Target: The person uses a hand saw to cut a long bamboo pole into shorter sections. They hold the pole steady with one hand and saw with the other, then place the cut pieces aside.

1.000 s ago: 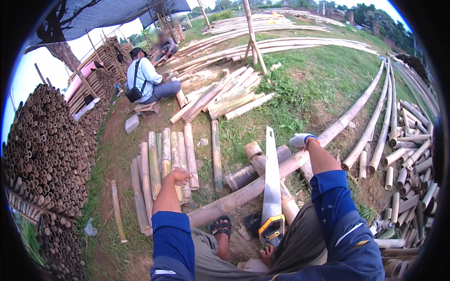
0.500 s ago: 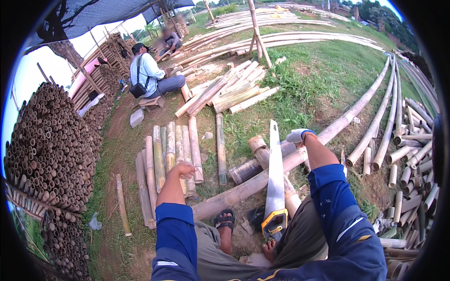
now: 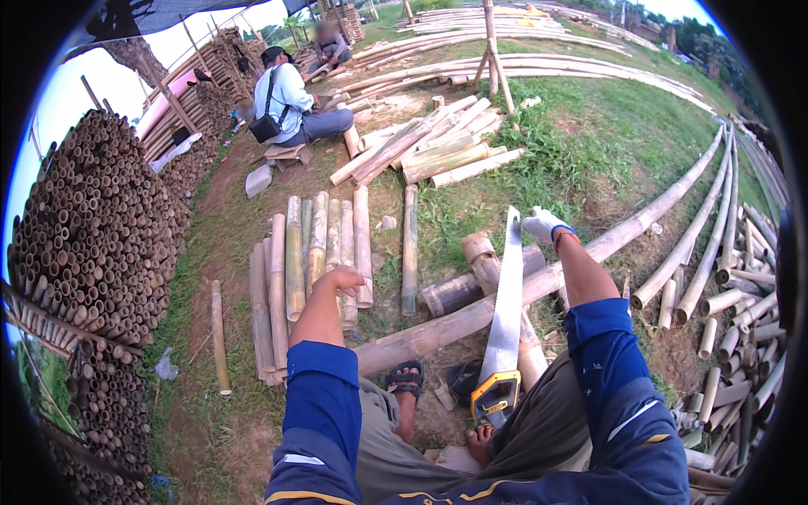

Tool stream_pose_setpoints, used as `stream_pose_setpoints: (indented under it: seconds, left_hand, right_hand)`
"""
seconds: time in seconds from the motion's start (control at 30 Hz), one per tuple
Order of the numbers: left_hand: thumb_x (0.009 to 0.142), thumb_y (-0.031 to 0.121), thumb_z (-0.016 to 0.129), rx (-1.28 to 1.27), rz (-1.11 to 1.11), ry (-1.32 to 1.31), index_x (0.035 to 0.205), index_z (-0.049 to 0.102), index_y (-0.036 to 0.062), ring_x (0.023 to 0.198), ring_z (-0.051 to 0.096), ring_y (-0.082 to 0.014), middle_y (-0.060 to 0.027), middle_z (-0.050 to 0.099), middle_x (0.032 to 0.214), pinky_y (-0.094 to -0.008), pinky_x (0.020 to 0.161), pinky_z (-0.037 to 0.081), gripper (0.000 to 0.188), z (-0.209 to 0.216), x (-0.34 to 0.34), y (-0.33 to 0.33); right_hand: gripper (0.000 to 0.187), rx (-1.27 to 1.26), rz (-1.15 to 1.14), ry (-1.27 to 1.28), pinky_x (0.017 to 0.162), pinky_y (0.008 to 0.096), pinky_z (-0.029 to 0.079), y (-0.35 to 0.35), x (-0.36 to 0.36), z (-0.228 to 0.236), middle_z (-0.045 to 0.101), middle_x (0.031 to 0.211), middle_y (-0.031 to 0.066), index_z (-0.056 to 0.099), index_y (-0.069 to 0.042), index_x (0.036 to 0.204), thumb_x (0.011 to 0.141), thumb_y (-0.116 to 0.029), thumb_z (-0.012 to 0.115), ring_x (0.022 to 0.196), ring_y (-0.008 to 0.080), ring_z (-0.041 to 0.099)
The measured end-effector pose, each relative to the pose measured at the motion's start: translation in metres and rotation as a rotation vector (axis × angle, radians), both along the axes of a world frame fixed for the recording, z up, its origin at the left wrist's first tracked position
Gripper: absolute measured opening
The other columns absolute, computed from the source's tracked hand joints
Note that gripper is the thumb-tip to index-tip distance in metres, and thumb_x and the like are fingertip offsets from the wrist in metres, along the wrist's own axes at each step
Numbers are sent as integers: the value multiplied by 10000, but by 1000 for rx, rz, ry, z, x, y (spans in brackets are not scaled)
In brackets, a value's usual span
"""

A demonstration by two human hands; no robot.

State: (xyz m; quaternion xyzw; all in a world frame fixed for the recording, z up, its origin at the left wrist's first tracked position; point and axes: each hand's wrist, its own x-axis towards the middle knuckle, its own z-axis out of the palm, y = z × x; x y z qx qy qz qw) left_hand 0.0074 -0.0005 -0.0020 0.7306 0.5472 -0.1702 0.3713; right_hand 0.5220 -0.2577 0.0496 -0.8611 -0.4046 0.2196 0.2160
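Note:
My left hand, bare, is held out with curled fingers above a row of cut bamboo pieces; no object shows in it. My right hand wears a white glove with a blue cuff. Its fingers are curled too, just right of a handsaw's tip, and nothing shows in them. The handsaw stands tip up between my arms, its yellow and black handle low between my legs. Behind its blade a long bamboo pole runs diagonally, by a thick darker bamboo piece.
A tall stack of bamboo tubes stands at left. One person sits ahead, another farther off. Cut bamboo is heaped mid-scene; more short lengths lie at right. A wooden post stands behind.
The view has shifted, so the scene sits farther right and mostly higher. My gloved right hand appears slightly closer to the saw's tip. Both arms remain stretched out.

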Motion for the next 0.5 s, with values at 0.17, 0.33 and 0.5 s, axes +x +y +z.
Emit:
stream_pose_setpoints:
  seconds: [0.17,0.33,0.5]
  left_hand:
    - [1028,470,693,-30,17,-11,1340,709,194,1114,755,-173,-16,765,1295,-392,930,588,416,-4,-7,1]
    - [1020,438,711,-46,23,-24,1399,686,213,1111,753,-187,-25,767,1301,-413,933,582,441,-11,-6,11]
    - [1034,452,702,-39,17,-40,1377,693,216,1069,757,-171,-21,774,1282,-418,918,583,416,-20,-5,9]
  right_hand:
    - [764,82,2,-31,1177,487,475,22,-16,-6,553,1531,344,573,9,1509,909,-449,693,1418,490,550]
    - [660,268,-35,210,996,453,556,39,-11,-18,702,1243,212,571,-39,1507,954,-389,657,1125,352,685]
    - [308,315,-16,589,714,424,575,36,-11,-22,672,980,42,648,-144,1238,982,-309,601,852,195,664]
